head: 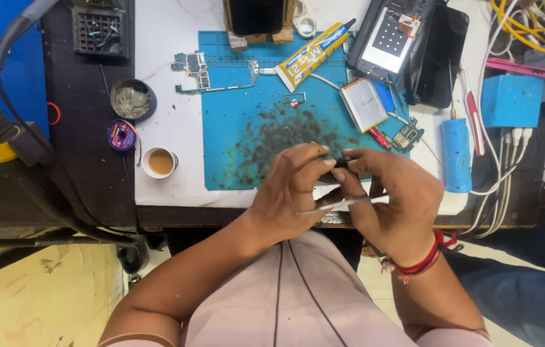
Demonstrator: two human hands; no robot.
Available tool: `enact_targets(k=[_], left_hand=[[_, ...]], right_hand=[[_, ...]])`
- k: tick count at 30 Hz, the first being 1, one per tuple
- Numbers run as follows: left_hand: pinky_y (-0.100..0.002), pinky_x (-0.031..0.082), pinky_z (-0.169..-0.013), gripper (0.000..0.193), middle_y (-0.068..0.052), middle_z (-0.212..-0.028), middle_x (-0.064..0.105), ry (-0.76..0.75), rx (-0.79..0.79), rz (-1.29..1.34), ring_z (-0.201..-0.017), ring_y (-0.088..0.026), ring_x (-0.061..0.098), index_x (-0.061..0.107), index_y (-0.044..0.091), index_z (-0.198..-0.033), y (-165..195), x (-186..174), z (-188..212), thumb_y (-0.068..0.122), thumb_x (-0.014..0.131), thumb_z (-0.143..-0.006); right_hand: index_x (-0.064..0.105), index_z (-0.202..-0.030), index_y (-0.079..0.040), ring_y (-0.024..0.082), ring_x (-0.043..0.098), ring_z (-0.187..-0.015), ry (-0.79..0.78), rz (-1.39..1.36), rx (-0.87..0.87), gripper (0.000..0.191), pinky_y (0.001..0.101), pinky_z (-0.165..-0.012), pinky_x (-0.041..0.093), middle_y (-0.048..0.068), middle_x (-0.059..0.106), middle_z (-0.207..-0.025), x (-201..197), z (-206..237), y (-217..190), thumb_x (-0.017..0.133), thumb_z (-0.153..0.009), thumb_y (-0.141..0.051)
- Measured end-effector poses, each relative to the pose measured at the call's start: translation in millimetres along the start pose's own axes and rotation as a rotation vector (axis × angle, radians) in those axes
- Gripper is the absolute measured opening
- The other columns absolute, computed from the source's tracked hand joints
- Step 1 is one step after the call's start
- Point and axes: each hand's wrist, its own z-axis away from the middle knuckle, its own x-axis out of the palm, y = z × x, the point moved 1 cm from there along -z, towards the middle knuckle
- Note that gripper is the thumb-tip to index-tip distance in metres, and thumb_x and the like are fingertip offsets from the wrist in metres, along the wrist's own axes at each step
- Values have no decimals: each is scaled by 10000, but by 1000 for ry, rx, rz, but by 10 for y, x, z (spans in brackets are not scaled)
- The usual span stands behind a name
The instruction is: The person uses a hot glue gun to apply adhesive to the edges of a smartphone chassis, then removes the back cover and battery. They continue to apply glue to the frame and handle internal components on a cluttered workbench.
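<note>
Left hand [288,186]: curled in, fingertips pinched on a small dark part [342,163] that's mostly hidden, kept just off the near edge of the blue mat [234,148].
Right hand [393,199]: fingers closed around thin metal tweezers [340,205], which are pointed toward the left hand.
Small dark part: gripped between both hands; what it is can't be told.
Glue tube [314,54]: yellow, laid at the mat's far edge.
Circuit board [205,74]: parked on the mat's far left corner.
Battery [364,103]: silver, set at the mat's right edge.
</note>
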Motion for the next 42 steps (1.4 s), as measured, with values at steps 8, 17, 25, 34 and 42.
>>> enact_targets(k=[8, 17, 25, 34, 42], left_hand=[[-472, 497, -1032, 732, -102, -1386, 458, 105, 143, -56, -1213, -305, 573, 348, 147, -1377, -63, 134, 58, 95, 904, -902], [-477, 455, -984, 701, -117, -1418, 449, 64, 173, -79, -1222, -299, 554, 372, 134, -1388, -47, 116, 135, 102, 874, -900], [-511, 419, -1002, 661, -126, -1448, 441, 61, 89, -129, -1236, -314, 554, 379, 129, -1339, 60, 93, 158, 75, 864, -892], [-538, 434, -1029, 673, -162, -1427, 416, 61, 73, -28, -1238, -345, 560, 363, 151, -1234, -7, 69, 175, 195, 920, -859], [-537, 468, -1037, 749, -191, -1433, 405, 94, 70, -54, -1235, -386, 534, 352, 134, -1196, -124, 54, 235, 395, 943, -818]], right_hand=[[643, -1023, -21, 157, 627, -667, 44, 64, 55, 130, 251, -614, 498, 138, 761, -1079, 35, 120, -123, 708, -916, 14], [635, -1015, -19, 153, 624, -673, 58, 74, 58, 107, 252, -639, 505, 143, 756, -1081, 52, 204, -168, 692, -925, -31], [639, -985, -9, 125, 590, -630, 58, 15, 121, 114, 250, -621, 482, 151, 767, -1069, 67, 285, -156, 660, -880, 28], [637, -979, -10, 108, 584, -624, 48, -28, 126, 118, 242, -618, 481, 152, 761, -1071, 65, 362, -190, 667, -876, 41], [640, -1003, -14, 138, 618, -684, 42, -9, 107, 133, 251, -656, 493, 156, 755, -1100, 64, 386, -223, 681, -881, 18]])
